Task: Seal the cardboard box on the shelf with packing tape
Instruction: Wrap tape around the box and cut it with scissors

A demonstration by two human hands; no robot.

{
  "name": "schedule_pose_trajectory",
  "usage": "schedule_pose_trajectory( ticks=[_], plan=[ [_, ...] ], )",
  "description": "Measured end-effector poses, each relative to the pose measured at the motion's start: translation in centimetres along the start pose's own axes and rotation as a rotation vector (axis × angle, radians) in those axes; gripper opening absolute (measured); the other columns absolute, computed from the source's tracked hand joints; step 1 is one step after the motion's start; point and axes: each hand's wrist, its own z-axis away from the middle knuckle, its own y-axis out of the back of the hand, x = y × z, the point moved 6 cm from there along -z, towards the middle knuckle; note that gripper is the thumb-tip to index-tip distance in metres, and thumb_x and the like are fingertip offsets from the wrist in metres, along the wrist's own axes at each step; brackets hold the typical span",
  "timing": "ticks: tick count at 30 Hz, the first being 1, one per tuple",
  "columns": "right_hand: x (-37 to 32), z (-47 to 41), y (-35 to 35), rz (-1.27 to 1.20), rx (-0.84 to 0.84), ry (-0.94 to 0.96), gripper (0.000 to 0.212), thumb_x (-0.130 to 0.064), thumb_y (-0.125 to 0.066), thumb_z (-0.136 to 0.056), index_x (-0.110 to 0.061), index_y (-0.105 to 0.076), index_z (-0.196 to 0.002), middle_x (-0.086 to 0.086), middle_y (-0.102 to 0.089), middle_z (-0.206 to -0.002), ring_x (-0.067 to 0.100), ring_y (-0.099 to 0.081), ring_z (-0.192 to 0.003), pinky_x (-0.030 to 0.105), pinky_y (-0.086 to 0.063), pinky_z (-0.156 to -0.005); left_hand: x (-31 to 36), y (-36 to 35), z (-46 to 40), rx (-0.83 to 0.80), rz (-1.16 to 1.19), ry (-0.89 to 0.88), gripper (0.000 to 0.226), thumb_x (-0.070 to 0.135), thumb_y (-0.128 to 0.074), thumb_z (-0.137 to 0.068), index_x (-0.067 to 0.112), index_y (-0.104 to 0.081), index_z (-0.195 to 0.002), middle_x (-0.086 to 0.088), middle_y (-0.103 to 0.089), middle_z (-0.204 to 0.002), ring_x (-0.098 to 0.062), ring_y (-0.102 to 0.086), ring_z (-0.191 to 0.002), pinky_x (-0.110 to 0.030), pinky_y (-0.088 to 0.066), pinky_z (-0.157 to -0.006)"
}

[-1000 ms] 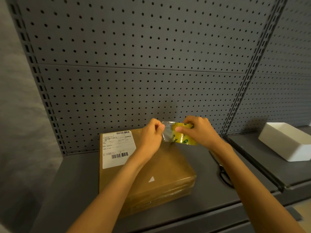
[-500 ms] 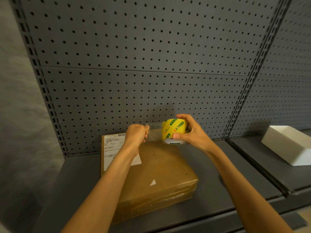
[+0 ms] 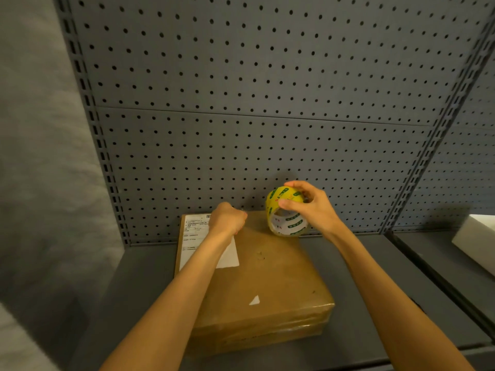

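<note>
A flat brown cardboard box (image 3: pixel 267 279) lies on the grey shelf (image 3: pixel 361 285), with a white shipping label (image 3: pixel 194 238) on its far left corner. My left hand (image 3: pixel 227 219) is curled at the box's far edge, pinching the end of the clear tape; the strip itself is barely visible. Just above the box's far right corner, my right hand (image 3: pixel 312 207) grips the yellow tape roll (image 3: pixel 285 214), thumb at its open core, which faces me.
A grey pegboard back panel (image 3: pixel 254 89) rises right behind the box. A slotted upright (image 3: pixel 417 167) separates this bay from the neighbouring shelf, where a white box (image 3: pixel 475 238) sits at the right edge. Bare shelf surface lies left and right of the cardboard box.
My hands have drawn apart: the left moved left and down to the box's far edge with the tape end. The right turned the roll so its core faces me.
</note>
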Motion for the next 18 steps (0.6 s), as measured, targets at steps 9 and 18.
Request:
schedule_pose_trajectory(
  ticks=[9, 18],
  plan=[
    [-0.9, -1.9, -1.3, 0.252, -0.097, 0.018, 0.049, -0.035, -0.081, -0.069, -0.025, -0.062, -0.113, -0.003, -0.063, -0.105, 0.010, -0.059, -0.097, 0.019, -0.048, -0.080, 0.5, 0.3, -0.2, 0.091, -0.418, -0.093, 0.016, 0.015, -0.051, -0.094, 0.005, -0.061, -0.088, -0.014, -0.064, -0.095, -0.022, -0.052, -0.074, -0.027, -0.036, -0.054],
    [-2.3, -1.9, -2.4, 0.418, -0.160, 0.097, 0.050, -0.041, -0.080, -0.069, -0.027, -0.061, -0.113, -0.004, -0.059, -0.108, 0.011, -0.056, -0.098, 0.016, -0.046, -0.075, 0.1, 0.6, 0.0, 0.086, -0.522, -0.112, 0.014, 0.017, -0.053, -0.093, 0.005, -0.061, -0.092, -0.010, -0.059, -0.090, -0.024, -0.052, -0.079, -0.031, -0.040, -0.065]
  ],
)
